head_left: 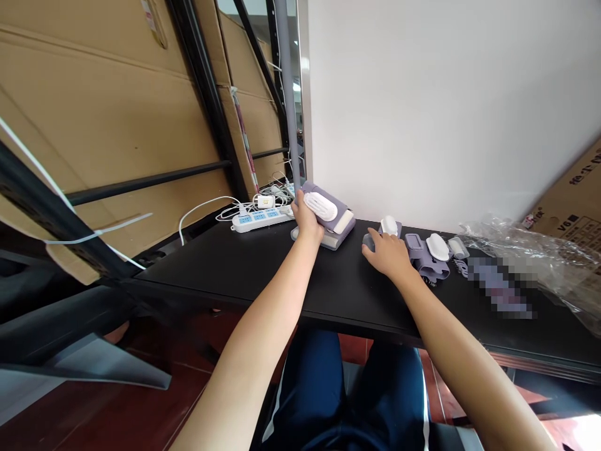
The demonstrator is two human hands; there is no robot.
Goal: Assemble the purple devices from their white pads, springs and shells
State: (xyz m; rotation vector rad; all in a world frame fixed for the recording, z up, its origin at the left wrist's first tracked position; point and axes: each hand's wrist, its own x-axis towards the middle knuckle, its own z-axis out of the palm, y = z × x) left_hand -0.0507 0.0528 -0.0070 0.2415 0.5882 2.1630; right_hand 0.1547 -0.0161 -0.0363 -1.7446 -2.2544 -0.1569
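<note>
Two arms [263, 332]: reaching forward, nearly straight, over the black counter [220, 266].
Right hand [390, 250]: thumb and forefinger parted around a grey piece [369, 242]; cannot tell if clamped.
Left hand [307, 218]: nearer the mauve unit [323, 205], touching its left edge; grip unclear.
Mauve unit: right of left fingers, long axis slanting rightward, toward the wearer.

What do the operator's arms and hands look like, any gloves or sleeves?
Left hand and right hand are both ungloved. No sleeves, watch, bracelets or cables show on the visible left forearm or right forearm. Sleeves higher up would be out of frame.
</note>
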